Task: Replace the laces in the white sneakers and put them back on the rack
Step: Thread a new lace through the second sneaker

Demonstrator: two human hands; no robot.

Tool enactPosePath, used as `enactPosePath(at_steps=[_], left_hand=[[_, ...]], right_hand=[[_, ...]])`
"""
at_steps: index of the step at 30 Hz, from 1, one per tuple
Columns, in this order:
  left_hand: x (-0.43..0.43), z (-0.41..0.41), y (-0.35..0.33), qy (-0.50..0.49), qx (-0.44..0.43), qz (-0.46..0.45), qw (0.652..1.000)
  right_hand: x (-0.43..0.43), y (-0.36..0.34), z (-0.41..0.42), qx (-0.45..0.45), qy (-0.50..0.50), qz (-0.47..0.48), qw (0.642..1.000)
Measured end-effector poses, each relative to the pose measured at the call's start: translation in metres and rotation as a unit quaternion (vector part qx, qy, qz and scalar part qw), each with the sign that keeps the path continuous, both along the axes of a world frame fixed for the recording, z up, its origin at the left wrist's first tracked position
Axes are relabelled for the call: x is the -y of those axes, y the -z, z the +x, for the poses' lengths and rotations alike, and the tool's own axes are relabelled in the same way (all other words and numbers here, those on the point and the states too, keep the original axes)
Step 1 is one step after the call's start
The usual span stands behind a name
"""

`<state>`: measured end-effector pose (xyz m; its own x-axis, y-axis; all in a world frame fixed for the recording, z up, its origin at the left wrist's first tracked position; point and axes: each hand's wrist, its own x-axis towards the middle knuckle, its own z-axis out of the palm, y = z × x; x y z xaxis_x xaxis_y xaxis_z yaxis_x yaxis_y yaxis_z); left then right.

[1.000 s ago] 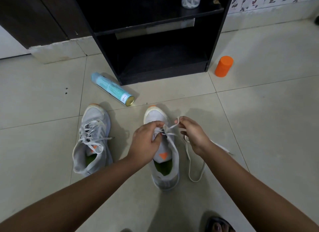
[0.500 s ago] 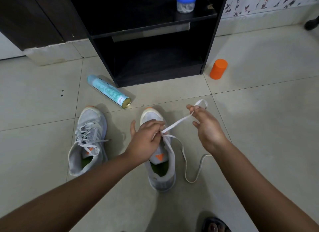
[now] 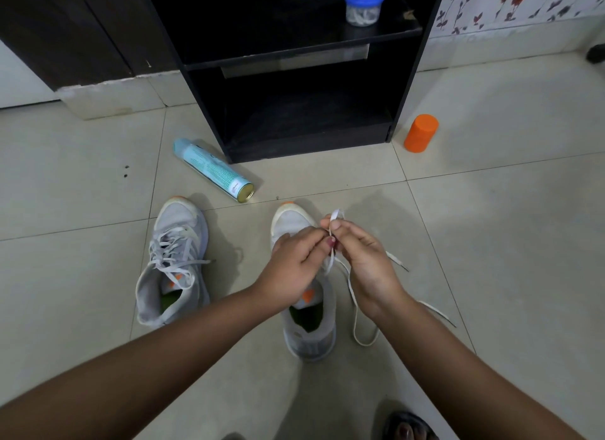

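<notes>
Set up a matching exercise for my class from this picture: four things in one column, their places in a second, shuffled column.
Things
1. spray can
2. orange cylinder
3. blue-lidded jar
4. lace

Places
A. on the rack shelf
B. pinched in the right hand
C. lying on the floor, left of the rack
D. standing on the floor, right of the rack

Pairs: 1-C, 2-D, 3-A, 4-B

Beige tiled floor (image 3: 491, 243); floral wall (image 3: 523, 7); dark cabinet (image 3: 65, 30).
</notes>
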<state>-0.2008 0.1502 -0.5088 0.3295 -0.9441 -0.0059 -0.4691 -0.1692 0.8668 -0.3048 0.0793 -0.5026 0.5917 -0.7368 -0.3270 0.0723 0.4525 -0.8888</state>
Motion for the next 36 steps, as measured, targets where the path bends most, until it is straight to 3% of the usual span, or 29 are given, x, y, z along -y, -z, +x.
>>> enactPosePath(at_steps=[3,7,10,14,17,19,21,23,25,28,31,33,36], left_hand=[[0.001,-0.002,-0.006,0.001,0.036,-0.016,0.999],[-0.012,0.004,0.001,0.055,0.179,0.037,0.982],[-0.019,0.007,0.006,0.066,0.215,0.063,0.972],[-0.009,0.002,0.002,0.018,0.025,-0.005,1.000],[-0.004,-0.003,-0.002,0.010,-0.040,-0.019,0.999],[-0.010,-0.002,-0.001,0.002,0.004,-0.031,1.000],[-0.019,0.003,0.006,0.031,0.119,-0.013,0.992],[-0.027,0.007,0.013,0.081,0.245,0.036,0.965],[-0.033,0.007,0.015,0.101,0.292,0.061,0.949],[-0.028,0.006,0.012,0.044,0.174,0.052,0.982],[-0.015,0.004,0.010,0.009,0.034,0.013,0.999],[-0.014,0.002,0.010,0.016,0.048,0.004,0.999],[-0.026,0.005,0.014,0.050,0.168,0.038,0.984]], right_hand=[[0.007,0.001,0.001,0.013,-0.007,0.039,0.999],[0.037,-0.008,-0.006,0.097,0.050,0.132,0.985],[0.050,-0.013,-0.014,0.046,0.074,0.071,0.994],[0.018,-0.008,-0.009,-0.028,-0.009,-0.037,0.999],[0.001,-0.002,-0.001,0.001,-0.032,-0.007,0.999],[0.004,0.001,0.000,0.007,-0.018,0.030,0.999],[0.011,0.002,-0.001,0.028,0.006,0.071,0.997],[0.020,0.003,-0.005,0.039,0.041,0.099,0.993],[0.025,0.004,-0.008,0.020,0.053,0.090,0.994],[0.013,0.009,-0.006,-0.030,0.013,0.049,0.998],[-0.012,0.011,0.000,0.014,-0.004,0.086,0.996],[-0.014,0.011,0.002,0.032,0.013,0.128,0.991],[0.003,0.015,0.000,0.021,0.048,0.144,0.988]])
